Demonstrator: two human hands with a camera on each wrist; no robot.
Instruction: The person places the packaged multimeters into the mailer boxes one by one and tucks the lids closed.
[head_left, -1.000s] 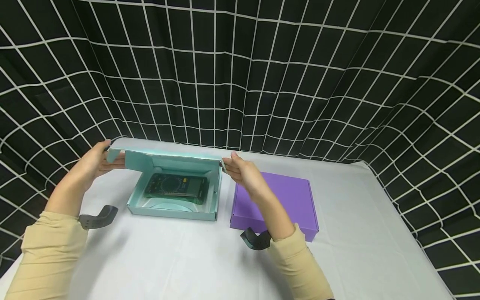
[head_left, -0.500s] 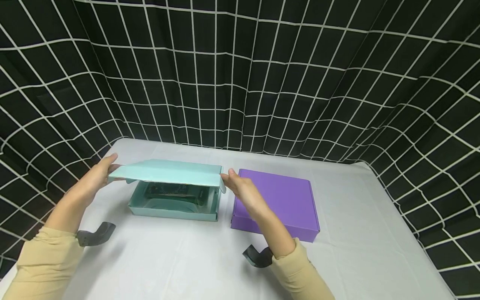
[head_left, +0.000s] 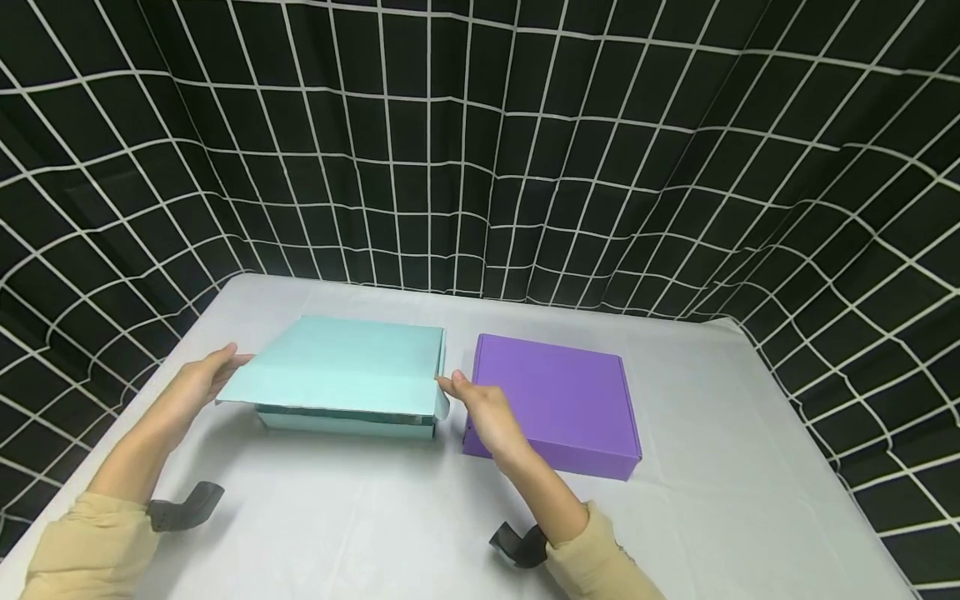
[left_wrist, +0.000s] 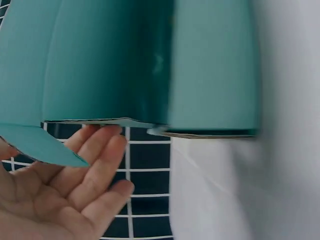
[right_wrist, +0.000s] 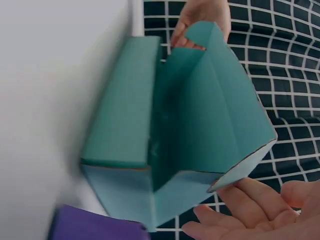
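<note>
A turquoise cardboard box (head_left: 345,358) lies on the white cloth, its lid tilted partway down over the tray and its front panel sticking out past the front wall. My left hand (head_left: 208,373) is at the lid's left edge, its fingers loosely extended beside the side flap (left_wrist: 45,146). On the other side, my right hand (head_left: 483,408) has relaxed fingers, their tips at the lid's right side flap (right_wrist: 245,165). A dark gap shows between lid and tray in both wrist views. The lid hides the box's contents from the head view.
A closed purple box (head_left: 558,400) lies right of the turquoise one, partly under my right forearm. White cloth (head_left: 360,517) covers the table. Behind and beside it hangs a black curtain (head_left: 450,150) with a white grid.
The turquoise lid has swung down toward me, covering the multimeter in the tray. Both hands have come lower and nearer along with its edges. The purple box stays put.
</note>
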